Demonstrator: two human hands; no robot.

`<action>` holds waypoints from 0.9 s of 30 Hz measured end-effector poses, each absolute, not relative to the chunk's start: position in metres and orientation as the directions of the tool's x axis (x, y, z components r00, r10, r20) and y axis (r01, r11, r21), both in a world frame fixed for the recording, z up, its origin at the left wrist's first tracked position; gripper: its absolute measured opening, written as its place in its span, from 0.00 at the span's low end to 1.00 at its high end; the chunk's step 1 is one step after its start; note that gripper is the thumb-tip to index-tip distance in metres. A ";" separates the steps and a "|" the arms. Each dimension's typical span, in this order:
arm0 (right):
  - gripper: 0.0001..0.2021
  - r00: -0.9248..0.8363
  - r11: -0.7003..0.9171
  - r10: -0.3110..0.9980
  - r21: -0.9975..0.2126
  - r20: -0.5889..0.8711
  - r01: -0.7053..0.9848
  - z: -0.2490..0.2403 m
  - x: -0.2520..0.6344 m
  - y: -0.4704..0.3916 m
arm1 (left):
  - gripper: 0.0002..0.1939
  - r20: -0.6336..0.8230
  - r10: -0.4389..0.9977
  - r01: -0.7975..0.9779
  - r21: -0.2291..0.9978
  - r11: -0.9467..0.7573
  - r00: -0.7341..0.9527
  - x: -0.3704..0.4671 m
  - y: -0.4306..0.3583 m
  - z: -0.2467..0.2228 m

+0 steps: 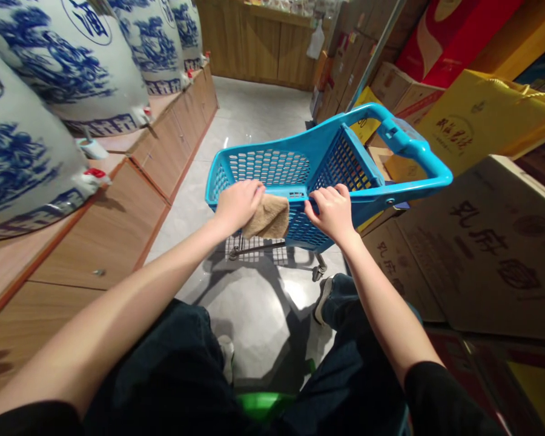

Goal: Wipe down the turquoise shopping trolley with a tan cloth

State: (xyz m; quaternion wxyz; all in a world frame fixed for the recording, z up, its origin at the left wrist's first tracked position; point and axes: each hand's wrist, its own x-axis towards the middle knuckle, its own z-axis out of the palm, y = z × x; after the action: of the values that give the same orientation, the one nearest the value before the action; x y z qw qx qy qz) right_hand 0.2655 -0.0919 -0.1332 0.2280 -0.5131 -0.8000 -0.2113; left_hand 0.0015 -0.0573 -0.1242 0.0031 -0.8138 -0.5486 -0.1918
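Observation:
A blue plastic shopping cart [272,145] with mesh walls stands sideways in front of me, its handle to the right. My left hand [240,206] is closed on a brown cloth [269,217] at the near rim, and the cloth hangs over the outside of the basket wall. Farther right along the same rim, my right hand [333,211] grips the cart's edge, thumb outside and fingers over the top. The visible part of the basket shows only blue mesh and a fold-up panel. Below are the cart's wheels on the floor.
Large blue-and-white jars [63,66] with red-handled taps line a wooden cabinet [95,224] on the left. Cardboard boxes [485,254] and a yellow gift bag [472,121] crowd the right. Something green [266,404] is beneath me, between my legs. Grey tiled floor [258,109] runs ahead.

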 end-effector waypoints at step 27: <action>0.14 -0.355 0.398 0.780 0.030 0.515 0.917 -0.127 0.260 -0.071 | 0.23 0.233 0.824 0.855 -0.080 -0.513 0.516 -0.097 -0.044 -0.165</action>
State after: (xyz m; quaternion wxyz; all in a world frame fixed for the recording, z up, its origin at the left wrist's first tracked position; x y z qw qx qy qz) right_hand 0.2600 -0.0708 -0.1271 0.2156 -0.5253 -0.8077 -0.1588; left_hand -0.0965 -0.0436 -0.1655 0.0923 -0.8658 -0.4847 -0.0826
